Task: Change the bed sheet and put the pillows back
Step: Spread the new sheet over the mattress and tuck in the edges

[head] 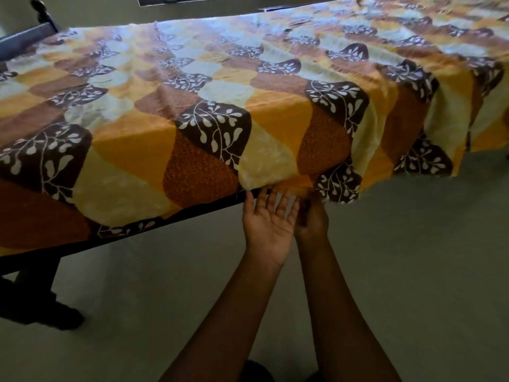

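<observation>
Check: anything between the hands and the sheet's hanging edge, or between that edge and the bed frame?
Nothing visible. The left hand, open palm-up, reaches the lower edge of the bed sheet; the right hand is at the loose fold beside it, fingers hidden. The dark bed frame rail runs just under that edge, unobstructed.

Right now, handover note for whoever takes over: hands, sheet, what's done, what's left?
Left hand: open, palm up, fingers straight, at the sheet's lower edge on the near side of the bed.
Right hand: beside it, fingers curled into the hanging edge; it seems to pinch the cloth, but the view is blurred.
Sheet: spread over the top. Left of the hands it looks tucked, with the dark bed frame showing below. Right of the hands it hangs loose.
Done: sheet laid out, near side partly tucked.
Left: tuck the rest, then the pillows; none in view.
</observation>
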